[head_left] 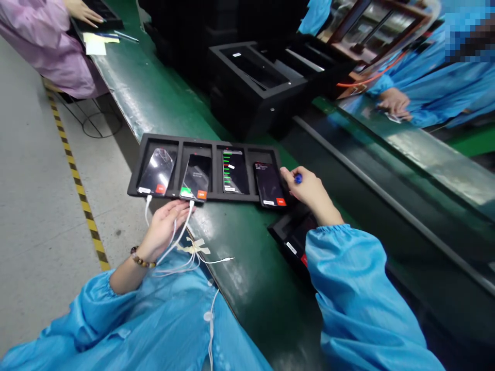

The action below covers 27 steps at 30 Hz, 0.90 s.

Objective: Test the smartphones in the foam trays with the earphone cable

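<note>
A black foam tray [214, 196] holds phones in its compartments, at the green bench's edge. White cables plug into the leftmost phone [157, 172] and the second phone [196, 178]. The third phone [235, 172] shows green bars; the fourth phone [268, 185] sits tilted, its lower end over the tray's rim. My left hand [168, 224] has its fingers stretched out under the second phone's lower end, by the white cable [185, 226]. My right hand [305, 188] is closed around a blue-ended pen [297, 178], mostly hidden, with its fingertips beside the tray's right end.
Another tray with a phone [299, 239] lies partly under my right forearm. Black foam trays [247, 98] are stacked behind. A loose cable plug [228, 258] rests on the bench [232, 288]. A sunken conveyor channel [371, 190] runs along the right. Co-workers' hands [394, 103] are across it.
</note>
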Each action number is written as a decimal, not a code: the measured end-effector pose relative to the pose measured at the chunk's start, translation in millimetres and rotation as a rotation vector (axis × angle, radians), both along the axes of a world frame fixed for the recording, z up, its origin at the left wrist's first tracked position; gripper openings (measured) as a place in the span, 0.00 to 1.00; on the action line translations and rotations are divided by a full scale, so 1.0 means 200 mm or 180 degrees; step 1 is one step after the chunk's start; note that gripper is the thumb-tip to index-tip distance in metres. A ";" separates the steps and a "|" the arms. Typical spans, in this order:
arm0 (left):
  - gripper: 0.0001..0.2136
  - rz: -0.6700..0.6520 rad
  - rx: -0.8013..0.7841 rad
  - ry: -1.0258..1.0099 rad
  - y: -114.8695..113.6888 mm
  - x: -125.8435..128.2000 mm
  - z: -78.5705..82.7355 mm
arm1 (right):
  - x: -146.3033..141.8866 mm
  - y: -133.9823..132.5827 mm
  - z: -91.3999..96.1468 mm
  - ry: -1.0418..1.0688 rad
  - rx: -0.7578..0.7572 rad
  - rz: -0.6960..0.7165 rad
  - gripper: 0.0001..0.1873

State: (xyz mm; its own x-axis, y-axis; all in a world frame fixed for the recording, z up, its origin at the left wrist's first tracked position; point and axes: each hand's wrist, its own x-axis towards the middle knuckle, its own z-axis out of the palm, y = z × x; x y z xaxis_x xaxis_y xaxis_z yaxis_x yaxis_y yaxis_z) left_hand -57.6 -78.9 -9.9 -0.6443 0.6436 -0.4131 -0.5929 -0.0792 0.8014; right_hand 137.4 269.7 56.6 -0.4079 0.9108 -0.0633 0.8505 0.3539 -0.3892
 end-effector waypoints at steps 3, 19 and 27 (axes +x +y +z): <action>0.12 0.0003 -0.0443 0.1089 -0.05 -0.13 0.05 | -0.01 -0.10 0.02 0.0025 -0.0256 0.0168 0.26; 0.27 0.1184 -0.0511 0.1807 -0.58 -0.36 -0.05 | 0.09 -0.28 0.10 -0.0137 -0.0483 0.0429 0.28; 0.22 0.0817 -0.1258 0.0276 -0.59 -0.21 -0.55 | 0.12 -0.25 0.05 -0.0037 -0.0600 0.0431 0.23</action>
